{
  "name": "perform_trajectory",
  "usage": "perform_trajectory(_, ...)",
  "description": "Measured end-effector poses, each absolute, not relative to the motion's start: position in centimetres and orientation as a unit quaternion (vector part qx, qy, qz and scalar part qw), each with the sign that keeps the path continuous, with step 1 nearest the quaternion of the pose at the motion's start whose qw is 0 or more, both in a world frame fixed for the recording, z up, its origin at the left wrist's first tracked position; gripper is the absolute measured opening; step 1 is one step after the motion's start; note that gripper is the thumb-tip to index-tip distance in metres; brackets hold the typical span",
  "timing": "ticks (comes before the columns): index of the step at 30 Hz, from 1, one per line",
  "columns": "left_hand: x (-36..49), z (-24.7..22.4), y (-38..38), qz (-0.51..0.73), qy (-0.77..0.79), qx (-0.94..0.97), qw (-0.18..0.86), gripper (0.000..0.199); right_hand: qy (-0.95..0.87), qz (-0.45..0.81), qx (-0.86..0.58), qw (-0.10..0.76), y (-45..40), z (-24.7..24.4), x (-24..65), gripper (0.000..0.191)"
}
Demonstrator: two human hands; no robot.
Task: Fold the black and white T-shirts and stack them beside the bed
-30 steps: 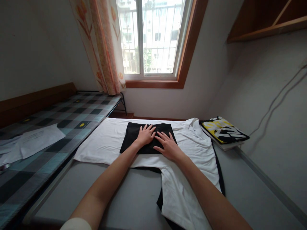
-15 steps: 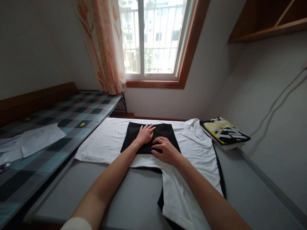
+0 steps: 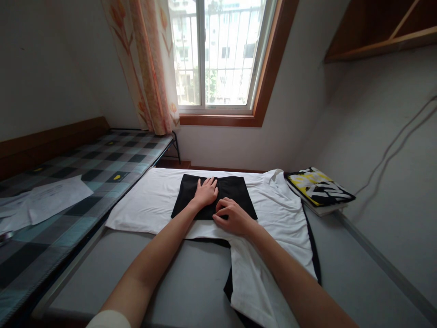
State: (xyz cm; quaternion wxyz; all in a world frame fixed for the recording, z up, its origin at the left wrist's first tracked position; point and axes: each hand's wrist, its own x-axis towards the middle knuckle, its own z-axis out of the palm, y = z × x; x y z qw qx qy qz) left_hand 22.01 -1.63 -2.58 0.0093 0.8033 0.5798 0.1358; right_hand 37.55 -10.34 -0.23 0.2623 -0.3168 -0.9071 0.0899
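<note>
A white garment [image 3: 136,196] with black edging lies spread over a grey surface. On its middle is a flat black rectangle of cloth [image 3: 235,187]; whether it is sewn on or separate I cannot tell. My left hand [image 3: 205,192] rests flat on the black cloth, fingers stretched toward its far edge. Just nearer and to the right, my right hand [image 3: 234,216] has its fingers bent, thumb and fingertips drawn together at the near edge of the black cloth. A white part of the garment [image 3: 252,282] hangs toward me beneath my right forearm.
A folded black, white and yellow cloth item [image 3: 317,187] lies at the right by the wall. On the left, papers [image 3: 58,198] lie on a checked mattress [image 3: 102,157]. Behind are a window [image 3: 221,54] and a curtain [image 3: 150,68]; a wooden shelf [image 3: 382,50] juts out at upper right.
My right hand's fingers have drawn closer together and the hand has shifted slightly left. My left hand has barely moved, and the garment lies as before.
</note>
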Motion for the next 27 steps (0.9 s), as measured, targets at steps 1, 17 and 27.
perform_trajectory(1, 22.0, -2.6, -1.6, 0.137, 0.582, 0.802, 0.008, 0.049, -0.908, 0.089, -0.316, 0.262, -10.4, -0.2, 37.5, 0.025)
perform_trajectory(17, 22.1, -2.5, -2.0, 0.170, 0.591, 0.788, -0.015, 0.046, -0.889, 0.025, -0.376, 0.262, -9.5, -1.0, 38.1, 0.029)
perform_trajectory(27, 22.2, -2.4, -2.2, 0.168, 0.589, 0.790, -0.011, 0.046, -0.880, 0.027, -0.397, 0.261, -9.3, -1.6, 37.9, 0.027)
